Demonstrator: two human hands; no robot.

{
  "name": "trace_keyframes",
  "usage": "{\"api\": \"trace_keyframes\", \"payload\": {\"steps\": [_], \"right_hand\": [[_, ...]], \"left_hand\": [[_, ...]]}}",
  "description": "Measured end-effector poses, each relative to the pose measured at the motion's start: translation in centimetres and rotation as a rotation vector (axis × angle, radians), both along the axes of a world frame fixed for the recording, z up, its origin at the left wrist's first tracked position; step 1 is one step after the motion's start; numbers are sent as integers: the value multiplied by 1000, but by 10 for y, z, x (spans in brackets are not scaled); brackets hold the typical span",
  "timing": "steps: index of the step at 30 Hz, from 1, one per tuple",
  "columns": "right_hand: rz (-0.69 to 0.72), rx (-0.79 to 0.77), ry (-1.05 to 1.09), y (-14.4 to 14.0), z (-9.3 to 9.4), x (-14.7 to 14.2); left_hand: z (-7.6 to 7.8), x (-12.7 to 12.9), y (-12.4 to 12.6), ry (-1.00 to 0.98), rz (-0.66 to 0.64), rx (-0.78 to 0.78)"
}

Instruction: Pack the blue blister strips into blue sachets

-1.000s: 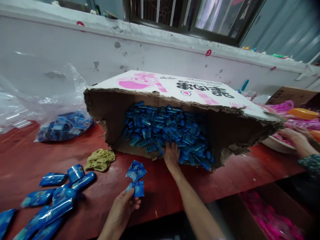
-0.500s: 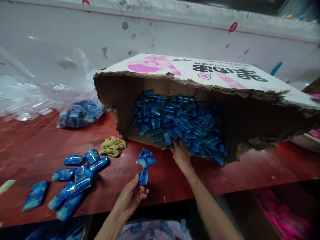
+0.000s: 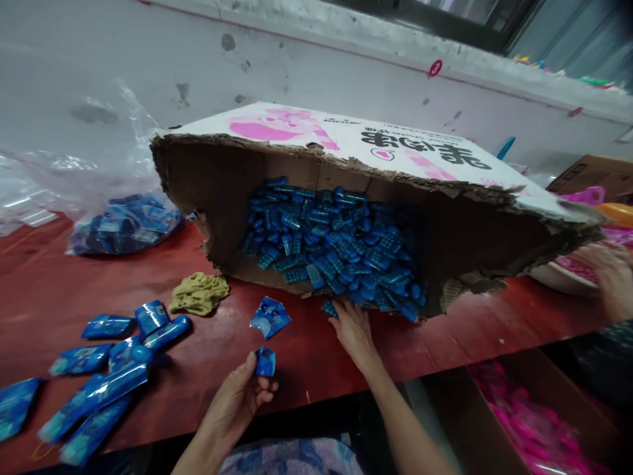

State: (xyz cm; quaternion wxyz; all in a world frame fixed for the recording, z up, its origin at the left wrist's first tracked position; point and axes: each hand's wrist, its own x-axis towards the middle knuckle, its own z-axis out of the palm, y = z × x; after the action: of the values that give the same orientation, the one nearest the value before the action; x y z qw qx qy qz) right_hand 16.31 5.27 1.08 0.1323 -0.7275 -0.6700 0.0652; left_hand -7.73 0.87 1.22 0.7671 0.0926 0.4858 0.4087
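Just a small crumpled blue wrapper (image 3: pixel 265 362).

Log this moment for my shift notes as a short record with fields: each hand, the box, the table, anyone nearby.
left hand: pinches a small blue packet above the table edge
right hand: at the box mouth, fingers on a blue piece
box: torn cardboard, on its side, full of blue pieces
table: red; blue packets, yellow cloth, bagged packets
nearby: another person's hand, far right

A co-worker's hand (image 3: pixel 610 274) was cut off at the right edge; the torn cardboard box's (image 3: pixel 445 257) shadowed right interior stayed unreadable.
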Motion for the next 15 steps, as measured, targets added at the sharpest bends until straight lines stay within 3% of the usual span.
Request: {"api": "trace_keyframes", "payload": {"steps": [6, 12, 15], "right_hand": [[146, -54, 128, 1, 3, -34], [401, -16, 571, -29, 43, -56], [469, 17, 519, -43, 54, -65]], "left_hand": [[4, -7, -4, 9, 64, 23], [0, -10, -1, 38, 62, 85], [-1, -7, -2, 46, 67, 90]]}}
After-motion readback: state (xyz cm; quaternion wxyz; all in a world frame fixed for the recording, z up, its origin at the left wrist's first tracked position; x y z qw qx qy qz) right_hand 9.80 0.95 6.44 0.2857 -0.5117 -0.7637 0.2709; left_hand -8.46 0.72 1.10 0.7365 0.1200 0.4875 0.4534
